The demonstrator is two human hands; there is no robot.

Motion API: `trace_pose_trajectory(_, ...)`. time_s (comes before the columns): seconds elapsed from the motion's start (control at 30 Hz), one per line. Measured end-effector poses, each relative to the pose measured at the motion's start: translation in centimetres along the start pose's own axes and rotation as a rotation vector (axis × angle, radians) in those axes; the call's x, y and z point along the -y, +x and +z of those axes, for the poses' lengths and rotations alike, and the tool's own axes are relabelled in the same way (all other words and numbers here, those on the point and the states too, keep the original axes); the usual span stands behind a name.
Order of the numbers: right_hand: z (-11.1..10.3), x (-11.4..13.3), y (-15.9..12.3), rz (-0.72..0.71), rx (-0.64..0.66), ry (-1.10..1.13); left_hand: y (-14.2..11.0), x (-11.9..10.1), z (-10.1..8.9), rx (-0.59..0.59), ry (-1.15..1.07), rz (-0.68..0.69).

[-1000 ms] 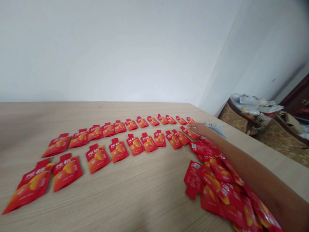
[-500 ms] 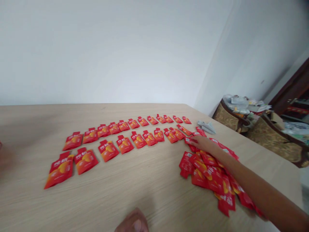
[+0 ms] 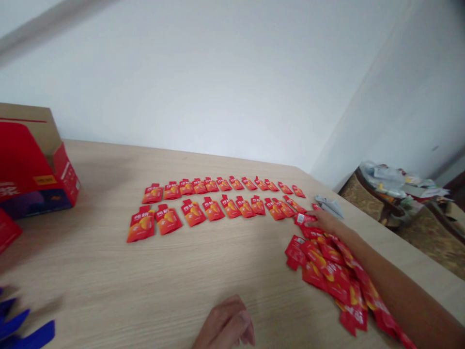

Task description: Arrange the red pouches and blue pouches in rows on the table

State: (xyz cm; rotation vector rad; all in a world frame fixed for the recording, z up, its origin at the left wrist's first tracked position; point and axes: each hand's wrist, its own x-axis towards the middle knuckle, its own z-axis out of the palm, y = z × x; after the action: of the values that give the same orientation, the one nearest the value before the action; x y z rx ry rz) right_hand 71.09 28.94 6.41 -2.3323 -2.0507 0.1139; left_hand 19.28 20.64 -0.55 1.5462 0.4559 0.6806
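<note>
My right hand [image 3: 324, 223] reaches to the far end of a heap of red drink pouches [image 3: 327, 274]. Its fingers close on one red pouch [image 3: 303, 219], back side up, with a white barcode label showing. Near the bottom edge, my left hand [image 3: 227, 322] rests low over the table with curled fingers; nothing shows in it. Two rows of the same red pouches lie flat across the table, a back row [image 3: 210, 184] and a front row [image 3: 212, 209], most with the orange fruit print facing up.
An open red carton [image 3: 32, 165] stands at the left, with a red piece [image 3: 7, 230] in front of it. Blue strip-like pieces [image 3: 29, 334] are at the lower left corner. A grey cloth-like item [image 3: 329, 206] lies beyond my right hand. Cluttered armchairs [image 3: 428, 228] stand past the table's right edge.
The view has swung left, bringing the carton and blue pieces into sight. My left hand shows more fully. My right hand stays at the heap's far end, with the barcoded pouch at its fingers.
</note>
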Motion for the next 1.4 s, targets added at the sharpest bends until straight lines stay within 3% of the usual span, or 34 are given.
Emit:
trace_pose_trajectory(0.1,-1.8,1.1,-1.3,-0.046,-0.141,0.033,0.2,-0.1,0.6,-0.023,-0.035,0.046)
trace_pose_trajectory(0.2,-3.7,5.5,-2.5,-0.135,-0.302,0.096,0.1,-0.7,1.2,-0.052,-0.08,0.037)
trace_pose_trajectory(0.27,-4.5,10.7,-3.1,-0.227,-0.327,0.147,-0.1,-1.1,1.5,-0.063,-0.086,0.03)
trace_pose_trajectory(0.33,-4.5,17.1,-3.5,-0.368,-0.247,0.189,-0.2,-1.3,1.7,-0.055,-0.073,0.041)
trace_pose_trajectory(0.43,-2.8,27.2,-3.5,-0.669,-0.087,0.218,-0.4,-1.3,1.7,-0.033,-0.055,0.053)
trace_pose_trajectory(0.53,-0.1,36.1,-2.8,-0.932,-0.025,0.089,-0.6,-0.9,1.7,0.002,-0.015,0.064)
trace_pose_trajectory(0.63,2.3,43.0,-2.2,-1.05,-0.053,-0.046,-0.6,-0.5,1.7,0.048,0.069,0.043)
trace_pose_trajectory(0.73,3.6,47.7,-1.9,-1.157,-0.096,-0.139,-0.5,-0.1,1.8,0.115,0.175,-0.024)
trace_pose_trajectory(0.83,4.1,50.1,-2.2,-1.215,-0.152,-0.137,-0.3,0.3,2.2,0.183,0.248,-0.029)
trace_pose_trajectory(0.9,4.1,50.4,-2.7,-1.173,-0.183,-0.056,-0.1,0.5,2.4,0.21,0.305,0.01)
trace_pose_trajectory(1.1,5.5,48.4,-5.3,-0.943,-0.039,0.176,0.0,1.3,3.2,0.285,0.573,0.213)
trace_pose_trajectory(1.2,6.8,47.9,-6.0,-0.937,-0.009,0.193,-0.2,1.5,3.3,0.31,0.583,0.306)
trace_pose_trajectory(1.4,8.6,47.9,-5.4,-1.029,-0.072,0.248,0.1,2.6,3.6,0.357,0.719,0.466)
